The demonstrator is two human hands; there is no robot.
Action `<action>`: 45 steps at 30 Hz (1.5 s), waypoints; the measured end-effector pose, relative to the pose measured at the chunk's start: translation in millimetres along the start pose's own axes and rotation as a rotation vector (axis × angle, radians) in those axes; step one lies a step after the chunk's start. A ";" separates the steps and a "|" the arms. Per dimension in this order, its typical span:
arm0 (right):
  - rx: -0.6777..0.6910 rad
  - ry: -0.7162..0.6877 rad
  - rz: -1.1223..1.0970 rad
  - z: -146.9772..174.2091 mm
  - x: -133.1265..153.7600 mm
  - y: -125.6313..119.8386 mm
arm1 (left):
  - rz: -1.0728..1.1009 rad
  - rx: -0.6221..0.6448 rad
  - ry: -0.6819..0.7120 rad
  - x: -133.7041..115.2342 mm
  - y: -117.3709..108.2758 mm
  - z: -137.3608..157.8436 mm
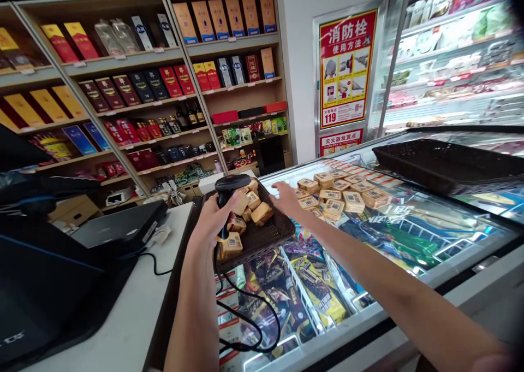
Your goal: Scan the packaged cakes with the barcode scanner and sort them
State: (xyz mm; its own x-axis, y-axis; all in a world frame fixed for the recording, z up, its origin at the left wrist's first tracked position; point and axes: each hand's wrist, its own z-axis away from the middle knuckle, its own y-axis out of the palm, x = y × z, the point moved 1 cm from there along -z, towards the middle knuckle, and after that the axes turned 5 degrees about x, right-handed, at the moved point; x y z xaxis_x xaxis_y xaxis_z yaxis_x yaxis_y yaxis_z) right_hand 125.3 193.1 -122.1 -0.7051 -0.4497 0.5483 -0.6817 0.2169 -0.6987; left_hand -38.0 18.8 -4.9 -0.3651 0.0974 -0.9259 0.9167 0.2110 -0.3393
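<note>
Clamping its fingers around the black scanner (pixel 232 183), your left hand (pixel 208 219) is by the left edge of the dark tray (pixel 283 228). Your right hand (pixel 287 200), fingers apart, hangs near the tray's right edge. Wrapped packets (pixel 262 214) lie inside the tray; loose packets (pixel 353 201) lie on the freezer (pixel 434 277), toward its far edge.

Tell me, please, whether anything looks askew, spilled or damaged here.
Nothing looks spilled or damaged. Slightly untidy: the packages in the dark basket lie jumbled at angles, and the black cable loops loosely over the freezer.
</note>
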 end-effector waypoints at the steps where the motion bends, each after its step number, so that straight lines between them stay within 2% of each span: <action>1: 0.068 -0.035 0.008 1.7 14.7 9.9 | 0.002 -0.002 0.010 -0.4 -2.9 1.2; 5: 0.250 -0.078 0.023 10.0 46.4 32.9 | 0.032 0.013 0.013 -4.6 -6.2 6.7; 7: 0.294 -0.099 -0.019 14.4 47.3 31.4 | 0.027 0.019 0.001 -7.9 -5.1 9.8; 10: 0.311 -0.116 -0.159 21.1 38.5 16.1 | -0.003 0.039 -0.011 -12.5 -1.5 13.8; 14: 0.246 -0.016 -0.480 31.6 18.4 -14.9 | 0.016 0.096 0.021 -14.3 7.3 15.2; 20: 0.192 0.189 -1.159 50.2 -22.0 -59.2 | 0.026 0.175 0.058 -9.0 33.9 11.5; 23: 0.166 0.253 -1.417 59.7 -42.3 -70.7 | 0.007 0.233 0.047 -4.8 52.3 9.9; 26: 0.168 0.335 -1.583 65.4 -59.4 -71.5 | -0.024 0.288 0.040 0.2 69.4 8.1; 30: 0.133 0.443 -1.709 63.1 -75.0 -69.2 | -0.057 0.342 0.042 5.5 84.2 5.8; 35: 0.076 0.541 -1.787 58.1 -80.7 -73.7 | -0.056 0.355 0.026 8.6 90.3 4.1; 45: 0.031 0.570 -1.833 58.5 -80.4 -79.7 | -0.066 0.342 0.031 9.0 92.0 3.5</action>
State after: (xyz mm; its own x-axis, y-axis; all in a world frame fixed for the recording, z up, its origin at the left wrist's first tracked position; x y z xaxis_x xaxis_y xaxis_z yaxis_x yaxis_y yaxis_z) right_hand 247.8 161.3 -137.4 0.7893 0.2204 0.5730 -0.5562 -0.1383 0.8194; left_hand 43.6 35.7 -45.1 -0.4253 0.1254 -0.8963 0.8904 -0.1197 -0.4393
